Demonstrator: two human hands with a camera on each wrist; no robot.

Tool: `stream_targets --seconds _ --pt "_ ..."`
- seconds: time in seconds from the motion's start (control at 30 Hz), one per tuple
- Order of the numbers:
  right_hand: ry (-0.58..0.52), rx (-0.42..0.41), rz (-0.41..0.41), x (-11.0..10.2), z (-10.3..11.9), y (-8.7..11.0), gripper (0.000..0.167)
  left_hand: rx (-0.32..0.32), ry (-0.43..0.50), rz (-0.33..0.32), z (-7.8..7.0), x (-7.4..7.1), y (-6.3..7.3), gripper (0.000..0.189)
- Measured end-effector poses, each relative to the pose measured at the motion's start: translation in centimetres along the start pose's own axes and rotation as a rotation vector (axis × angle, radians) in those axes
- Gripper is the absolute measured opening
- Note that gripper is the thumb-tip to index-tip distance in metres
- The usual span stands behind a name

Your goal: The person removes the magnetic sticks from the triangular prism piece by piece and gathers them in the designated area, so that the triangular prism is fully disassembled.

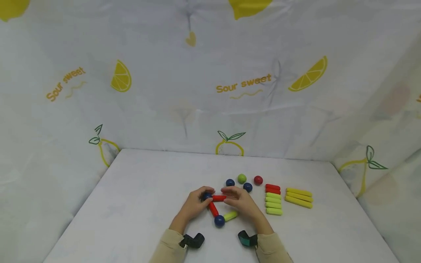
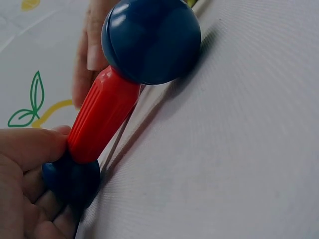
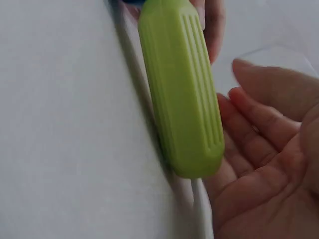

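Observation:
On the white table, my left hand (image 1: 193,205) curls its fingers and thumb round a dark blue ball (image 2: 75,180). Two red rods run from that ball. One red rod (image 1: 213,209) slants toward me to a second blue ball (image 1: 219,221), and the other red rod (image 1: 219,198) points right, to the fingertips of my right hand (image 1: 244,203). From the second ball a lime-green rod (image 3: 183,94) extends right, its far end free. My right hand's thumb stands apart from its loosely bent fingers, with nothing between them in the right wrist view.
Beyond my right hand lie two loose blue balls (image 1: 247,187), a green ball (image 1: 242,178) and a red ball (image 1: 258,180). Farther right are two red rods (image 1: 273,189), several lime-green rods (image 1: 273,204) and three yellow rods (image 1: 298,198). A lemon-print curtain (image 1: 184,91) hangs behind the table.

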State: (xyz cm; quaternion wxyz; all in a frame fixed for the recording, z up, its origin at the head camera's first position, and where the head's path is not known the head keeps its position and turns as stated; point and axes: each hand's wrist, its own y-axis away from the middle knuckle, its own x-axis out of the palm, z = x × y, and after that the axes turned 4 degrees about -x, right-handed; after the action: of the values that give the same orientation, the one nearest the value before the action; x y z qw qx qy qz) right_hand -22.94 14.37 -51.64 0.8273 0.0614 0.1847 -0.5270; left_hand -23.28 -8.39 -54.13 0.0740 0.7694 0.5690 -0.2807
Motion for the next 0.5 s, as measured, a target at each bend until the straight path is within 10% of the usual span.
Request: stream_targets --seconds 0.5 --pt "0.184 0.019 -0.118 1.8 0.0 -0.5 0.03 0.048 -0.002 -0.01 0.1 0.0 -0.1 0.027"
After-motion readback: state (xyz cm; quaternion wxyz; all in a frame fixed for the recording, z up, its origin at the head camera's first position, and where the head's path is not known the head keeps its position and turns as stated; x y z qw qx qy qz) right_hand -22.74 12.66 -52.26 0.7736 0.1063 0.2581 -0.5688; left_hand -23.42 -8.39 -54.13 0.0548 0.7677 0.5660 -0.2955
